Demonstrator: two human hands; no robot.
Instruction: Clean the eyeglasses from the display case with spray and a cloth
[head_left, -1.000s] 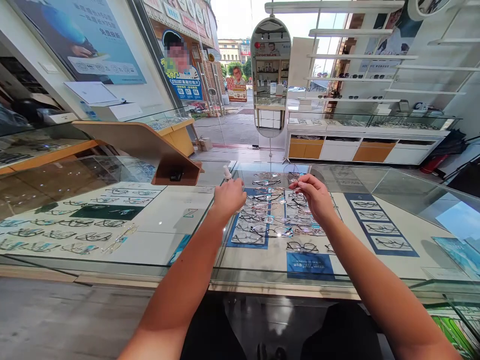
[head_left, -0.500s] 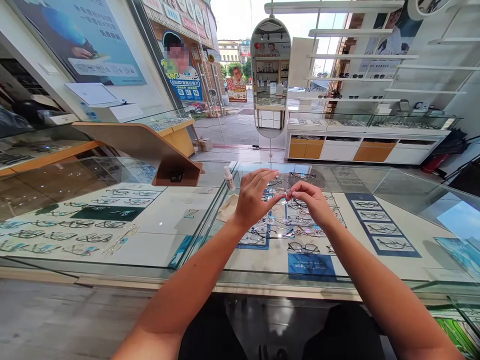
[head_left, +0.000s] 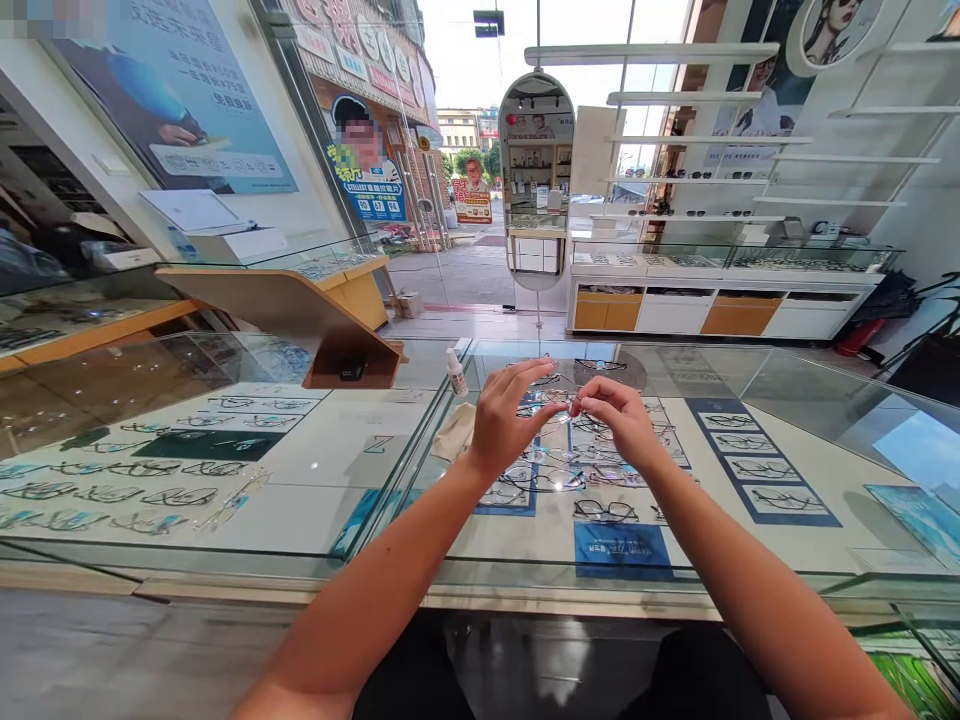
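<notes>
Above the glass display counter (head_left: pixel 540 578), my left hand (head_left: pixel 510 415) has its thumb stretched away from its fingers, with nothing clearly seen between them. My right hand (head_left: pixel 615 420) is closed in a pinch close to the left thumb tip; whatever it pinches is too small to make out. Rows of eyeglasses show beneath and around both hands, among them a dark pair (head_left: pixel 606 511) above a blue card (head_left: pixel 624 551). A small white spray bottle (head_left: pixel 456 373) stands left of my left hand, and a beige cloth (head_left: pixel 452 432) lies below it.
A wooden stand (head_left: pixel 352 345) rises on the counter at the left. Behind the counter are an oval mirror (head_left: pixel 538 180) and a white cabinet (head_left: pixel 675 310). On the right, a blue strip (head_left: pixel 761 462) carries several eyeglasses under the glass.
The whole view has shifted, so the scene sits slightly lower in the picture. Both hands keep nearly the same pose, the right pinch still near the left thumb.
</notes>
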